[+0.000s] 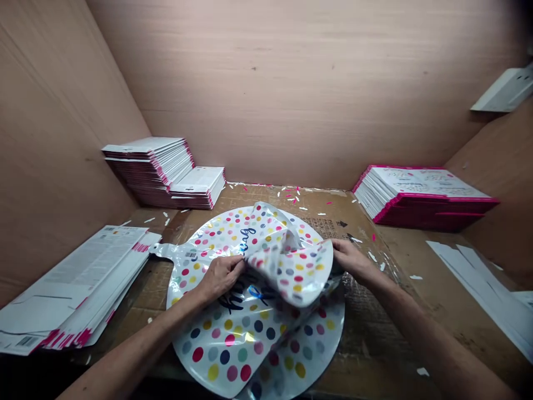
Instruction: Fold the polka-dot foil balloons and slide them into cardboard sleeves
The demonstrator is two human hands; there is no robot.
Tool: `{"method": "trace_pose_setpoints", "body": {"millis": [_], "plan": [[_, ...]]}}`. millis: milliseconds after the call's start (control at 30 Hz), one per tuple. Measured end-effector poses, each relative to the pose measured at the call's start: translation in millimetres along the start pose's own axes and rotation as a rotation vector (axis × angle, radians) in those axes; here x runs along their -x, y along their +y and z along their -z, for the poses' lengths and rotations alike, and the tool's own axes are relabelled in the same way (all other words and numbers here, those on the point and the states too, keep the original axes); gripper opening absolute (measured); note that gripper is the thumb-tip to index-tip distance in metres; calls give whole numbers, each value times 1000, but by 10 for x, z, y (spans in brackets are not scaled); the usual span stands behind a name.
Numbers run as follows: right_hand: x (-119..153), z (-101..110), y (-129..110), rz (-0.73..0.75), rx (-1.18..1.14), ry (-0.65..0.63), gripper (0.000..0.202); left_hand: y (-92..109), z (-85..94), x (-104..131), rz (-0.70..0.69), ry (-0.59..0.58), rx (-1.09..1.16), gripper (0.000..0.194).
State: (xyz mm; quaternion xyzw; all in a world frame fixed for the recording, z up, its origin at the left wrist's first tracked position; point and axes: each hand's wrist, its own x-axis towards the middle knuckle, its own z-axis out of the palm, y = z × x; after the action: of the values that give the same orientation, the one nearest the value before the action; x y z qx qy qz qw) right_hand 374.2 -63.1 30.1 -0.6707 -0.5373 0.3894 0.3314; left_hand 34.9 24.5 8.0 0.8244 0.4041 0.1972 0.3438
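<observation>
White foil balloons (233, 355) with multicoloured dots and dark script lie flat and overlapping in front of me. A tail with a small hole (161, 250) sticks out at the left of the upper one. My left hand (222, 276) is closed in a pinch on the foil near the middle, beside the lettering. At the right, my right hand (347, 256) grips the edge of a lifted, folded-over part of the foil (310, 272). That part hides some of the print. The fingertips of my right hand are partly covered by it.
Cardboard (358, 333) covers the work surface, with small white and pink paper scraps scattered over it. Folded printed card stacks stand at the back left (145, 172) and back right (425, 194). More flat cards (75, 283) lie left; white sheets (478, 289) lie right. Wooden panels (291, 94) enclose the bench.
</observation>
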Motion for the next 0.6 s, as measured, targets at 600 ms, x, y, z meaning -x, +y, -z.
{"method": "trace_pose_setpoints", "body": {"millis": [600], "plan": [[16,-267,296,-1,549,434,47,388,-188,-247,218,354,-161,29]]}}
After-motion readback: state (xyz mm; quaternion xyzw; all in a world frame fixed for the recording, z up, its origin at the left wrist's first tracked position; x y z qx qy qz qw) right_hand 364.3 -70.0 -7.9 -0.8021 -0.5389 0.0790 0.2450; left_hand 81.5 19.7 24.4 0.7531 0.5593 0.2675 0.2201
